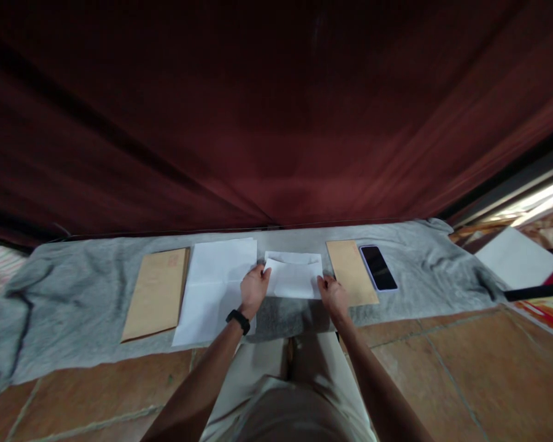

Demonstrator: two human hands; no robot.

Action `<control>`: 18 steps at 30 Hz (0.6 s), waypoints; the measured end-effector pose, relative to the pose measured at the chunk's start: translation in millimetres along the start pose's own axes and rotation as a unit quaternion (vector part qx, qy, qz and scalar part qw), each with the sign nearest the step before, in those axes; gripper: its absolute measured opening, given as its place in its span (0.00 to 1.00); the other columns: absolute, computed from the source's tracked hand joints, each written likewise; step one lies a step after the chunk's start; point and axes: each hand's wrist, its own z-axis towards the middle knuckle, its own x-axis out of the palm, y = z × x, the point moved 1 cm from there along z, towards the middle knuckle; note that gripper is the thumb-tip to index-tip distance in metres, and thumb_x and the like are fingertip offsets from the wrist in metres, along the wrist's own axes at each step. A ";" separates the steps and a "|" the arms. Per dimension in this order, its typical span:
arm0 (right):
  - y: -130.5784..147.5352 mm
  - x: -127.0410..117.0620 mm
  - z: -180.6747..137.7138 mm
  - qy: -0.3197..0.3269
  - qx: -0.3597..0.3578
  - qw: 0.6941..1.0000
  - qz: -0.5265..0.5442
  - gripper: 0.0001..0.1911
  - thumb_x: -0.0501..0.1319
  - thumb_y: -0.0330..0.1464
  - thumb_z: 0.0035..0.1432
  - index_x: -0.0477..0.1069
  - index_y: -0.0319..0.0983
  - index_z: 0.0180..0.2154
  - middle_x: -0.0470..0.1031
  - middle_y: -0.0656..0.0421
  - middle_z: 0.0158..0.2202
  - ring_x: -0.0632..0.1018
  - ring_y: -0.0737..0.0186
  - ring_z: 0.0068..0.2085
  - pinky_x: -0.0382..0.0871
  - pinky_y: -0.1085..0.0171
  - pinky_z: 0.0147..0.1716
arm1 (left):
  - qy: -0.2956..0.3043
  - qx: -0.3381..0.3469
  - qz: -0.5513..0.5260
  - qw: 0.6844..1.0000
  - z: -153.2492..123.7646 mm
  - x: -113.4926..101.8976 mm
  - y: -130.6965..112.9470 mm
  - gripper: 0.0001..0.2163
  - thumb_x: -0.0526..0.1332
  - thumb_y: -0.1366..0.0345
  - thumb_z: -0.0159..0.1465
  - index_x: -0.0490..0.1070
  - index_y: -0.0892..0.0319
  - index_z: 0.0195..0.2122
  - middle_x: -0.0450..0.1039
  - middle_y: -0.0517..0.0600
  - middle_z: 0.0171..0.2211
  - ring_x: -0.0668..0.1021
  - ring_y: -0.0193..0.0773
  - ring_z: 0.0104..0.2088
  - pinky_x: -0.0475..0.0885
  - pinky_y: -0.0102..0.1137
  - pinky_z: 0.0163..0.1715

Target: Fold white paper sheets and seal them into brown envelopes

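Observation:
A white sheet of paper point(294, 279), partly folded over with its upper edge curling, lies in front of me on the grey cloth. My left hand point(254, 287) pinches its left edge; a black watch band is on that wrist. On the opposite edge, my right hand point(332, 294) grips the paper with closed fingers. A stack of flat white sheets with crease lines point(216, 276) lies beside my left hand. Close by my right hand is a single brown envelope point(351, 270), partly covered by that hand.
A thicker stack of brown envelopes point(156, 294) sits at the left. A phone point(378, 268) with a dark screen lies right of the single envelope. Dark red fabric point(276, 153) hangs behind the grey cloth point(424, 270). Tiled floor point(442, 368) shows in front.

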 end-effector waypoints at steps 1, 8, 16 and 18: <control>1.0 -0.4 1.3 0.008 0.007 1.000 -0.007 0.19 0.51 0.42 0.71 0.78 0.40 0.43 0.82 0.51 0.38 0.82 0.57 0.41 0.67 0.66 0.40 | 0.003 -0.004 0.017 1.000 -0.7 -0.9 -1.5 0.12 0.55 0.56 0.70 0.75 0.56 0.39 0.79 0.53 0.35 0.79 0.42 0.37 0.64 0.30 0.33; 4.1 -3.7 12.6 0.034 0.024 0.999 -0.029 0.21 0.52 0.44 0.71 0.78 0.40 0.46 0.83 0.49 0.40 0.82 0.55 0.43 0.70 0.64 0.41 | 0.023 -0.003 0.109 0.994 1.6 -2.6 -11.5 0.16 0.51 0.58 0.71 0.75 0.59 0.48 0.80 0.59 0.40 0.81 0.48 0.43 0.71 0.36 0.41; 6.3 -3.0 25.6 0.023 0.014 0.998 -0.053 0.21 0.52 0.43 0.71 0.78 0.36 0.45 0.82 0.46 0.40 0.82 0.52 0.43 0.71 0.61 0.43 | 0.025 0.020 0.154 0.988 15.9 -0.2 -22.9 0.19 0.48 0.59 0.72 0.74 0.65 0.50 0.79 0.64 0.40 0.81 0.49 0.44 0.73 0.39 0.44; 7.8 -2.1 28.8 0.016 0.012 0.998 -0.059 0.22 0.51 0.42 0.71 0.78 0.36 0.45 0.82 0.45 0.40 0.83 0.52 0.43 0.72 0.61 0.43 | 0.023 0.021 0.157 0.987 20.2 0.0 -25.1 0.19 0.48 0.59 0.72 0.73 0.66 0.50 0.79 0.64 0.40 0.81 0.49 0.44 0.73 0.39 0.44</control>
